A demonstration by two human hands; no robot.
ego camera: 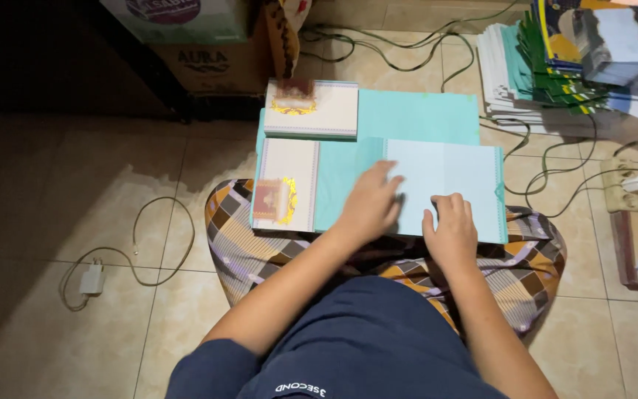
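A stack of pale blue folded cards [459,174] lies on my lap over a patterned cloth [245,244]. My left hand [369,205] presses flat on the turquoise sheet [341,181] beside that stack, fingers spread. My right hand [450,230] rests palm down on the near edge of the pale blue cards. To the left lies a cream card with a gold and maroon emblem [283,186]. A second stack of cream cards [310,108] sits farther away on a larger turquoise sheet [419,114].
Piles of printed sheets [577,66] stand at the far right. Green cables [555,159] run across the tiled floor to a power strip [629,185]. A white charger and cord [94,277] lie at the left. Cardboard boxes [208,59] stand at the back.
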